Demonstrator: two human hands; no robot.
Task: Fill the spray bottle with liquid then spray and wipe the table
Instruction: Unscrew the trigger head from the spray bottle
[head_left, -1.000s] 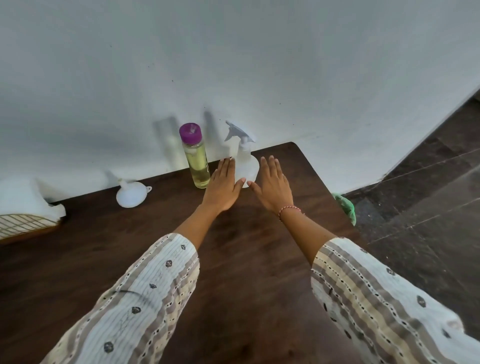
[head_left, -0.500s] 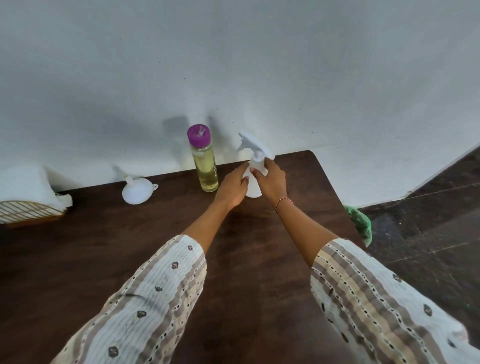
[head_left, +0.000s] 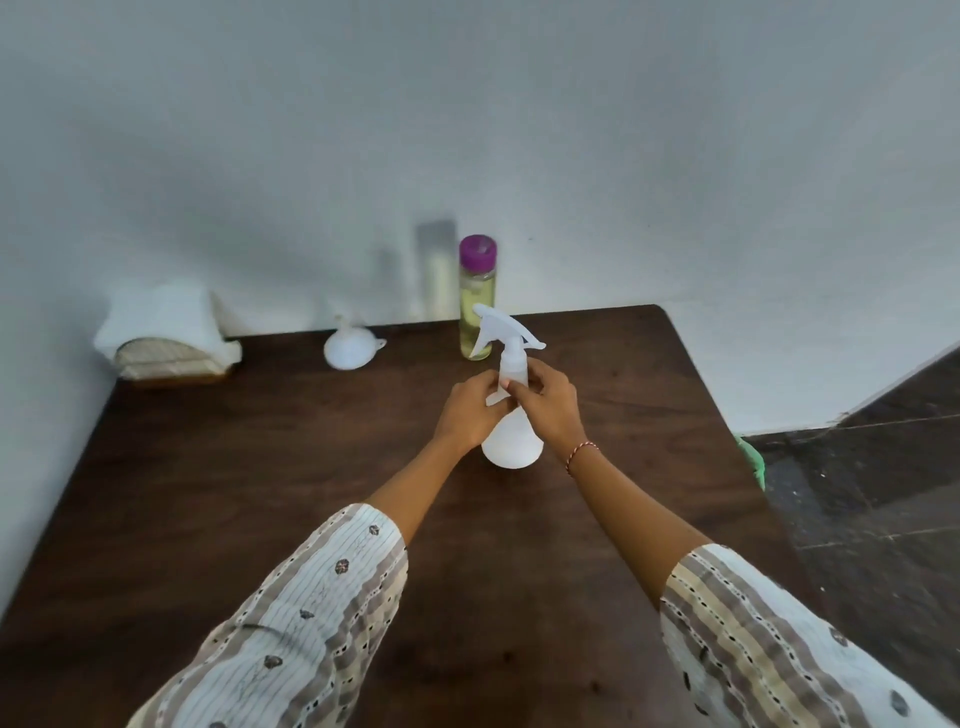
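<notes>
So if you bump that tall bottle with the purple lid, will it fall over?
Probably, yes: the bottle with the purple lid looks tall and narrow, so it may tip easily. The yellow liquid seems to fill most of it, adding weight. Once down, its round body would likely roll.

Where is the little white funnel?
In the head view, the funnel sits at the table's back edge, between the napkin holder and the yellow bottle.

Both hands cover the middle of the white spray bottle, while a green object lies half-hidden behind the table edge.
</notes>
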